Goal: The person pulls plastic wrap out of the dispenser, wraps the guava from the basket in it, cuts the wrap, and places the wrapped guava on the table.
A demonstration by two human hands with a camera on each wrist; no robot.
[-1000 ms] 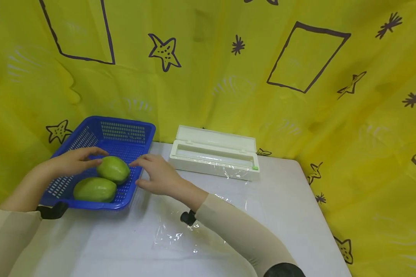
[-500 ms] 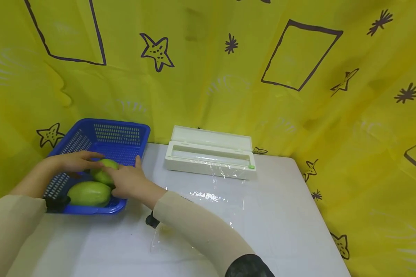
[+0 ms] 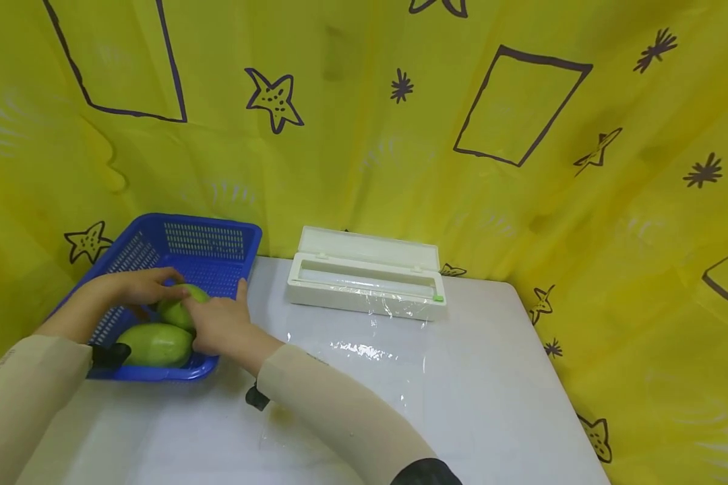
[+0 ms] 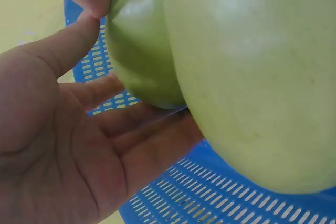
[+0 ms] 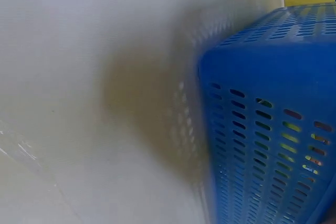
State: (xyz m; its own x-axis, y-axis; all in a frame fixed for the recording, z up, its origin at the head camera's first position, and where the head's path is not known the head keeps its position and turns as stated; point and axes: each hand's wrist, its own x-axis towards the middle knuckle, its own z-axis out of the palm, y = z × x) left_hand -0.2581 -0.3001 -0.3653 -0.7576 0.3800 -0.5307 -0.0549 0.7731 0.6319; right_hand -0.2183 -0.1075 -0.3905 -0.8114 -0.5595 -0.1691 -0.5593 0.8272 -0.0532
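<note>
Two smooth, oblong green fruits lie in a blue plastic basket (image 3: 256, 236). My left hand (image 3: 136, 286) holds the farther green fruit (image 3: 174, 315), its thumb against the side and its fingers reaching underneath, as the left wrist view shows. My right hand (image 3: 224, 327) reaches over the basket's right side and grips the same fruit from the other side; one of its fingertips meets my left thumb. Another finger sticks up, and its remaining fingertips are hidden. The nearer green fruit (image 4: 252, 77) lies right beside the held one, close to my left wrist.
Right of the basket stands a white cling film dispenser (image 3: 364, 303), its lid raised and a roll inside. Clear film (image 3: 364, 350) stretches from it over the white table (image 3: 491, 377). A yellow patterned curtain (image 3: 352, 135) hangs behind.
My right hand has moved left from the basket's rim onto the farther fruit. The left fingers have come further round it. The fruit has shifted slightly left, and the head view has turned a little.
</note>
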